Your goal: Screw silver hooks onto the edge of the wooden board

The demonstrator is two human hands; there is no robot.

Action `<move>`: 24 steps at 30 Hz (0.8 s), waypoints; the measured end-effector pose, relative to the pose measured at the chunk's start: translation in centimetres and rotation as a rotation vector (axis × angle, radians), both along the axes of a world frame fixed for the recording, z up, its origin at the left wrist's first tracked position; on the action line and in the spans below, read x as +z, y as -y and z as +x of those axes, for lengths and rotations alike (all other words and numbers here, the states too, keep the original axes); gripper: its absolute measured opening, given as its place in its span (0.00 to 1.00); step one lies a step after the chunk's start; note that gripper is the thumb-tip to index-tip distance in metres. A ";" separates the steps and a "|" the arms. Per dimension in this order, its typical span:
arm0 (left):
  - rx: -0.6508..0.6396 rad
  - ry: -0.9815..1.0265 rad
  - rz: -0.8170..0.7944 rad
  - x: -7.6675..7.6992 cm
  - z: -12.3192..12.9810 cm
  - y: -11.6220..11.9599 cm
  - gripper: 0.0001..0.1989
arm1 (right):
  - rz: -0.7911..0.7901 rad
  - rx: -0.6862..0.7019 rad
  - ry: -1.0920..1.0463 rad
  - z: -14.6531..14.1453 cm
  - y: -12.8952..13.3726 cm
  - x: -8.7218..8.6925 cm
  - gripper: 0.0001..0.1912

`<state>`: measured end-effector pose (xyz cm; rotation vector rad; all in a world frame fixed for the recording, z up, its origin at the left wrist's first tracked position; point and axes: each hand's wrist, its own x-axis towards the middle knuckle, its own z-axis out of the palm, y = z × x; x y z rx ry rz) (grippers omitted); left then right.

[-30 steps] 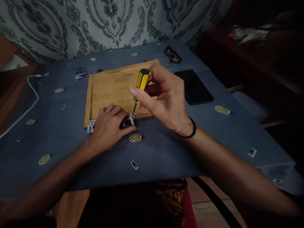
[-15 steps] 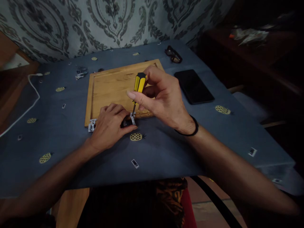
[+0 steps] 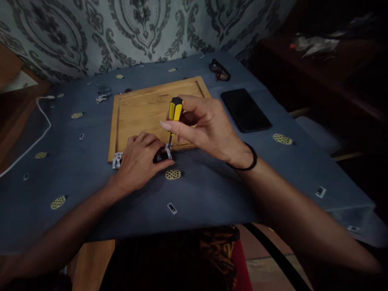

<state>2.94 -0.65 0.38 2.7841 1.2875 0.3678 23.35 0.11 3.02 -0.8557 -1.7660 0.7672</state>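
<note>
A yellow-and-black screwdriver (image 3: pixel 175 110) is gripped by the fingers and thumb of my right hand (image 3: pixel 209 127). Its shaft points down, with the tip at a silver metal hinge (image 3: pixel 169 151) on the near edge of a framed wooden panel (image 3: pixel 145 107). My left hand (image 3: pixel 141 161) curls over that same edge, forefinger and thumb closed around the hinge. Something dark shows between thumb and forefinger; I cannot make it out. Left of this hand, a second silver hinge (image 3: pixel 117 160) sits at the panel's near-left corner.
Small metal parts (image 3: pixel 103 93) lie beyond the panel on the left. To the right are a black phone (image 3: pixel 246 110) and dark glasses (image 3: pixel 219 70). A white cable (image 3: pixel 45 117) runs along the left side of the blue tablecloth (image 3: pixel 206 198).
The screwdriver handle and my right hand have shifted slightly left and down, the tip staying at the hinge. My left hand keeps its place.
</note>
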 end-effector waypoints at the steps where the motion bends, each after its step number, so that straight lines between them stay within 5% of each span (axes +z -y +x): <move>1: 0.001 0.002 -0.003 0.0 0.0 0.0 0.17 | -0.011 0.006 -0.018 -0.1 0.0 0.0 0.20; 13: 0.001 0.031 0.009 -0.1 -0.1 0.0 0.15 | -0.152 0.235 -0.096 0.5 0.1 0.4 0.21; 24: -0.005 0.004 0.010 0.0 0.0 -0.1 0.17 | 0.082 -0.287 -0.253 -1.5 1.2 0.5 0.25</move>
